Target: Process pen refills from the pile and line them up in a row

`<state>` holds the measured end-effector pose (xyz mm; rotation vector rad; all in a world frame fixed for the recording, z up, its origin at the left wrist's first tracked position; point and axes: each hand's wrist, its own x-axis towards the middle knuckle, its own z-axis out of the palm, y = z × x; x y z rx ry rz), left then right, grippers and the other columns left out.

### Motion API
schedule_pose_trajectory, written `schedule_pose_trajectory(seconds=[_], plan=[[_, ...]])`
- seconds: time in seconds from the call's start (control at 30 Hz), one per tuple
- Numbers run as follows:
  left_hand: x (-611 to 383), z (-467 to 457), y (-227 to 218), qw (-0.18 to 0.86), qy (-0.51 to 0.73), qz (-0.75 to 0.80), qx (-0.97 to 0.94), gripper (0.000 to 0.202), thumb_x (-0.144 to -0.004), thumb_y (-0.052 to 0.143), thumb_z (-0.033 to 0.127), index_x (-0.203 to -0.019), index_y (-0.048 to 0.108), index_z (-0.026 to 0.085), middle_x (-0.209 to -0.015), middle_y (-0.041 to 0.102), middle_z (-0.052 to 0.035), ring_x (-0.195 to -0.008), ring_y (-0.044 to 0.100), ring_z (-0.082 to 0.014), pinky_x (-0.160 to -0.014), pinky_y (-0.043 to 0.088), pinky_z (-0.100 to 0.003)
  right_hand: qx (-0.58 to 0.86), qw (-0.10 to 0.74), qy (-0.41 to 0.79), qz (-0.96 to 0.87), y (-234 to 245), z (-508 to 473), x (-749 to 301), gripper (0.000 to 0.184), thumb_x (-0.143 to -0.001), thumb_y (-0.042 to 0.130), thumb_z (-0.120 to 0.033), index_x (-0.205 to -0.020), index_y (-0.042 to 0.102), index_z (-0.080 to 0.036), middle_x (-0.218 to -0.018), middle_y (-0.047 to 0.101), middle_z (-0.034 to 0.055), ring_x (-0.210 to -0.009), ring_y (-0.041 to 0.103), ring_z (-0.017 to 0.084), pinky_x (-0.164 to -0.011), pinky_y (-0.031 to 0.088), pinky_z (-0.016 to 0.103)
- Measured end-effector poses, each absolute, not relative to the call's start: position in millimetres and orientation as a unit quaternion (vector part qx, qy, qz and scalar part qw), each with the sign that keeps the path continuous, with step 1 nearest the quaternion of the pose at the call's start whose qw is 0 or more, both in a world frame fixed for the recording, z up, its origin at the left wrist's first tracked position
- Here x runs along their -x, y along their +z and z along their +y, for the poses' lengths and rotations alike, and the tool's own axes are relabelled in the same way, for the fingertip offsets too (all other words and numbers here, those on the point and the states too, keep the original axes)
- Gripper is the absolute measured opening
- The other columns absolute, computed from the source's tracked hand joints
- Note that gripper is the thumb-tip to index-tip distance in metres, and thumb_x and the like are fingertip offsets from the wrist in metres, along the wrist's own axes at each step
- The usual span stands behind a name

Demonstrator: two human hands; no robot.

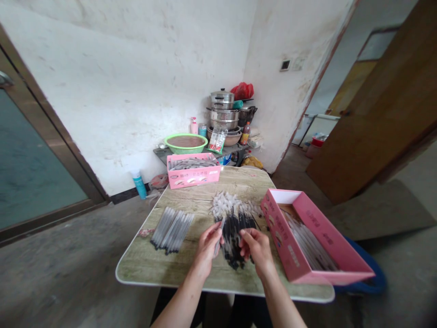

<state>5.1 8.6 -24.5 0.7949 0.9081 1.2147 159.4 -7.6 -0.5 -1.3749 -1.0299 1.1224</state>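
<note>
My left hand (206, 243) is closed around a translucent pen barrel (219, 239), which points up and away from me. Beside it, my right hand (256, 248) has its thumb and fingers pinched together over the right side of a pile of black pen refills (232, 234). What those fingers hold, if anything, is too small to make out. Small whitish translucent pen parts (223, 203) lie heaped just beyond the refills. Left of my hands, a row of pale translucent pens (173, 229) with dark ends rests on the wood-patterned table (201, 271).
An open pink box (287, 243) with pale barrels stands at the table's right edge. Another pink box (194, 176), full of pens, is at the back left. Behind the table are a green basin (186, 148) and stacked pots (223, 116). A blue spray can (139, 184) stands on the floor.
</note>
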Motion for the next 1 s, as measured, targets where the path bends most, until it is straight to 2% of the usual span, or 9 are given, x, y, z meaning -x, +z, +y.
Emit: schedule_pose_trajectory(seconds=[0.13,0.27,0.37,0.47,0.53,0.63,0.8,0.9,1.0], plan=[[6,16,-35,0.637,0.570,0.412,-0.315,0.057,-0.071,0.068,0.050,-0.119,0.059,0.019,-0.067,0.057,0.0027,-0.041,0.036,-0.0022,-0.036,0.017,-0.015,0.614,0.501,0.401,-0.460,-2,-16,-177,0.018,-0.071,0.065,-0.034,-0.064,0.061,-0.018,-0.046,0.056,-0.0036,-0.032,0.046,0.010,-0.032,0.029,0.019],[7,16,-41,0.644,0.575,0.398,-0.310,0.058,-0.074,0.067,0.047,-0.124,0.054,0.021,-0.069,0.058,0.0030,-0.041,0.035,-0.0020,-0.036,0.022,-0.014,0.645,0.396,0.282,-0.590,-4,-34,-180,0.016,-0.074,0.059,-0.026,-0.061,0.065,-0.019,-0.050,0.060,-0.0003,-0.045,0.056,0.016,-0.046,0.037,0.024],[5,15,-45,0.640,0.580,0.395,-0.313,0.060,-0.076,0.066,0.046,-0.127,0.050,0.020,-0.068,0.058,0.0030,-0.040,0.036,-0.0026,-0.035,0.024,-0.014,0.646,0.309,0.212,-0.666,-11,-45,-176,0.020,-0.079,0.052,-0.024,-0.075,0.071,-0.020,-0.069,0.071,0.0042,-0.066,0.065,0.022,-0.060,0.044,0.026],[4,15,-46,0.634,0.585,0.397,-0.313,0.061,-0.076,0.066,0.045,-0.127,0.048,0.018,-0.066,0.058,0.0030,-0.039,0.036,-0.0029,-0.034,0.025,-0.014,0.636,0.272,0.198,-0.695,-19,-49,-172,0.028,-0.079,0.050,-0.020,-0.095,0.073,-0.021,-0.094,0.074,0.0071,-0.086,0.067,0.023,-0.074,0.045,0.026],[3,15,-46,0.631,0.589,0.395,-0.316,0.061,-0.076,0.067,0.045,-0.128,0.048,0.018,-0.066,0.058,0.0029,-0.038,0.036,-0.0029,-0.033,0.025,-0.014,0.628,0.251,0.189,-0.712,-22,-48,-169,0.030,-0.080,0.049,-0.018,-0.097,0.073,-0.023,-0.097,0.074,0.0067,-0.088,0.067,0.022,-0.075,0.044,0.025],[3,16,-46,0.630,0.592,0.390,-0.318,0.062,-0.076,0.067,0.044,-0.128,0.047,0.018,-0.066,0.059,0.0027,-0.037,0.037,-0.0027,-0.033,0.026,-0.014,0.621,0.235,0.176,-0.727,-22,-47,-166,0.027,-0.082,0.048,-0.017,-0.084,0.074,-0.025,-0.084,0.074,0.0045,-0.078,0.067,0.020,-0.067,0.042,0.024],[3,15,-47,0.633,0.599,0.382,-0.306,0.069,-0.074,0.069,0.044,-0.133,0.042,0.020,-0.066,0.060,0.0030,-0.037,0.040,-0.0034,-0.033,0.028,-0.015,0.620,0.345,0.225,-0.668,-20,-44,-163,0.019,-0.083,0.053,-0.026,-0.074,0.067,-0.020,-0.064,0.067,0.0029,-0.061,0.062,0.018,-0.057,0.041,0.024],[4,14,-44,0.631,0.607,0.371,-0.310,0.077,-0.074,0.069,0.043,-0.140,0.033,0.023,-0.067,0.061,0.0031,-0.037,0.042,-0.0037,-0.034,0.028,-0.015,0.596,0.464,0.343,-0.558,-17,-40,-161,0.019,-0.081,0.058,-0.036,-0.074,0.061,-0.018,-0.059,0.063,0.0018,-0.052,0.059,0.018,-0.048,0.043,0.024],[3,12,-41,0.627,0.609,0.365,-0.321,0.080,-0.074,0.069,0.044,-0.142,0.030,0.025,-0.066,0.062,0.0033,-0.036,0.043,-0.0039,-0.034,0.028,-0.015,0.525,0.535,0.483,-0.452,-12,-37,-159,0.026,-0.075,0.066,-0.041,-0.073,0.057,-0.017,-0.066,0.067,0.0046,-0.058,0.066,0.022,-0.046,0.050,0.027]])
